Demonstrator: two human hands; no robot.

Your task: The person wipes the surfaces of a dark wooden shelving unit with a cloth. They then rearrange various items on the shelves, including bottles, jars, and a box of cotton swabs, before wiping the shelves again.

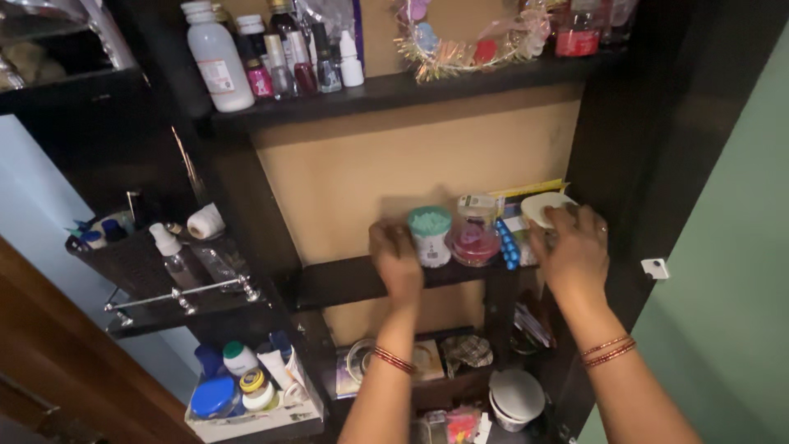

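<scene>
My left hand [395, 261] rests on the dark middle shelf [341, 282], its fingers against a white jar with a teal lid [431, 235]. Beside that jar stands a clear jar with pink contents [474, 233]. My right hand [574, 251] reaches to the shelf's right end and closes over a small white round container [545, 207]. A blue blister strip [507, 244] and a yellow-edged packet [526, 191] stand between the jars and that hand. Both wrists wear red bangles.
The top shelf [394, 92] carries a white bottle [218, 56], several small bottles and a tinsel garland [460, 45]. A side rack [164, 279] at left has bottles and a roll. Lower shelves have tubes, jars and a white bowl [516, 398]. A green wall stands at right.
</scene>
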